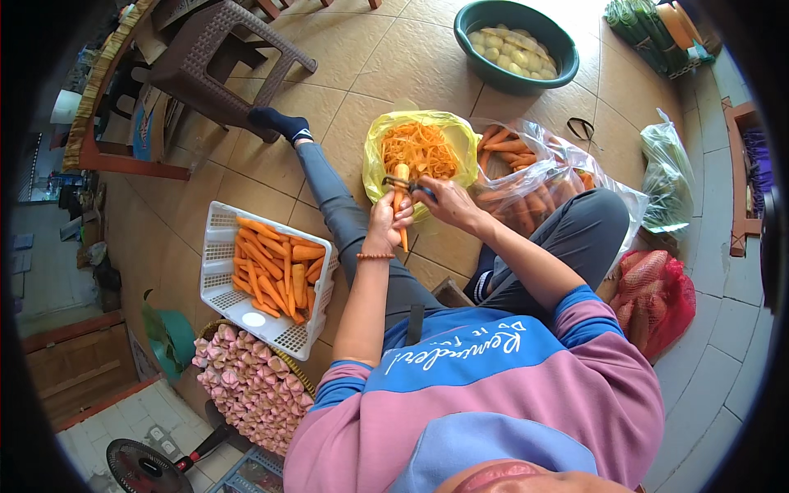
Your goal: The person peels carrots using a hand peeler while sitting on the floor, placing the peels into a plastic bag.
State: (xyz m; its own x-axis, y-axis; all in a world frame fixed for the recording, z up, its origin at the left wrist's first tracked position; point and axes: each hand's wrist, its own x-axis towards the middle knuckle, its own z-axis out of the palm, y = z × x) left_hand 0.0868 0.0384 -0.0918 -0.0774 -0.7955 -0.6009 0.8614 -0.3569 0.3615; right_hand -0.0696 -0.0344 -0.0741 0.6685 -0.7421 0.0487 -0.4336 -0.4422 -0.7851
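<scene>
My left hand grips a carrot with its thick end pointing away from me and its thin tip towards me. A peeler is held in my right hand, its blade lying across the upper part of the carrot. Just beyond both hands, a yellow plastic bag stands open, heaped with orange carrot peelings. To the left, a white plastic basket holds many peeled carrots. A clear plastic bag with unpeeled-looking carrots lies to the right.
A green tub of peeled potatoes in water stands beyond the bags. At left are a brown plastic stool and pink bundles in a basket. A red mesh sack and a plastic bag of greens lie at right.
</scene>
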